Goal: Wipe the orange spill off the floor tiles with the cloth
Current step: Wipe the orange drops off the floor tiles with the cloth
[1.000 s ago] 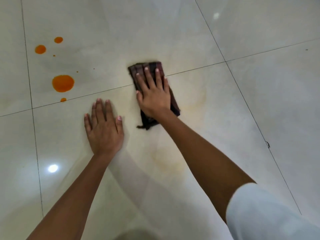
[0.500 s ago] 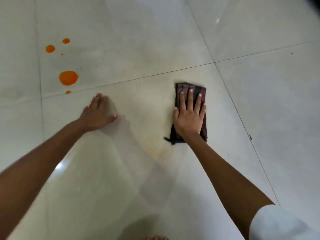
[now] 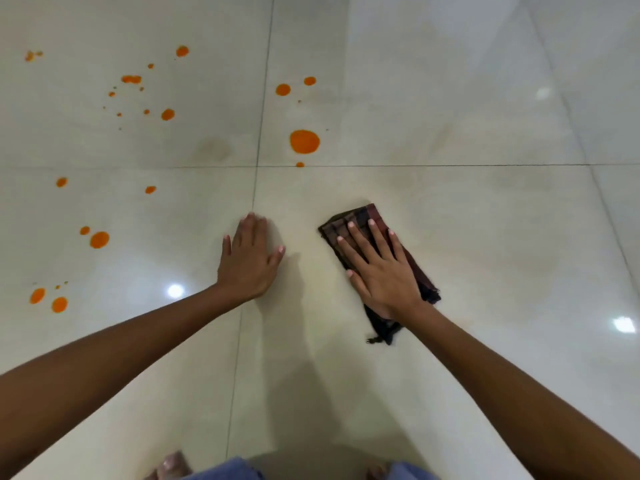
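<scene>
Both hands lay flat, fingers straight: right hand (image 3: 381, 275) pressed folded cloth (image 3: 375, 216) onto floor tiles (image 3: 485, 237), right of centre; left hand (image 3: 247, 261) braced beside it. Cloth looked soft, light, limp, so a palm-down press suits it. Unwiped orange spill (image 3: 304, 142) lay far-left.

No writing, label, brand, number or sign can be read. None is seen on the cloth (image 3: 362, 216) under the right grip (image 3: 382, 271) or on the floor tiles (image 3: 502, 244) around it.
</scene>
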